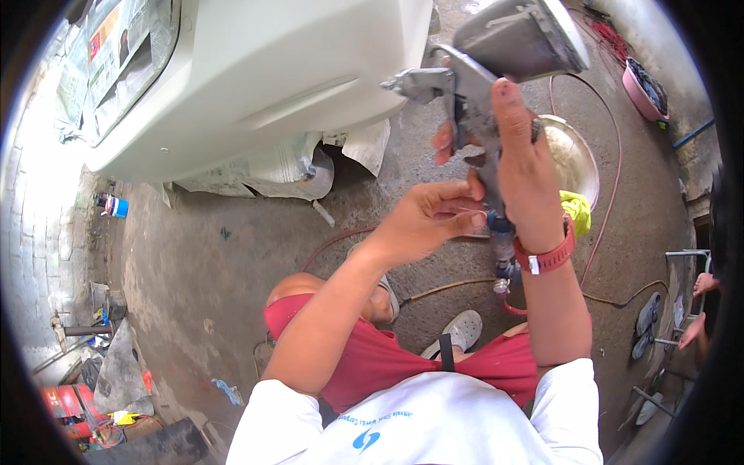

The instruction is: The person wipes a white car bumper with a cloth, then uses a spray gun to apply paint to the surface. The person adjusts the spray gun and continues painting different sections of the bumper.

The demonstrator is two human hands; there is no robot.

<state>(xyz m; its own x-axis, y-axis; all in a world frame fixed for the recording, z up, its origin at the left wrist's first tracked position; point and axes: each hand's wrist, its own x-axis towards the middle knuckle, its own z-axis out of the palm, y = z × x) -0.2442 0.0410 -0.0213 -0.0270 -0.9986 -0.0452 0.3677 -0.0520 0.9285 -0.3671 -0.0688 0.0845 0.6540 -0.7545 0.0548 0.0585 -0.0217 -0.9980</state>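
Note:
My right hand is wrapped round the handle of a grey metal spray gun, which is raised in front of me. A metal paint cup sits on top of the gun, and its nozzle points left toward a white car body panel. At the foot of the handle, my left hand is closed in a pinch, its fingertips beside a blue fitting. What that pinch holds, if anything, cannot be made out. Below the fitting, a red air hose joins a metal coupling.
Newspaper masking covers part of the panel, and more paper hangs beneath it. A pale basin with a yellow-green cloth stands right of the gun. Hoses cross the concrete floor. At the right edge, another person's hand shows.

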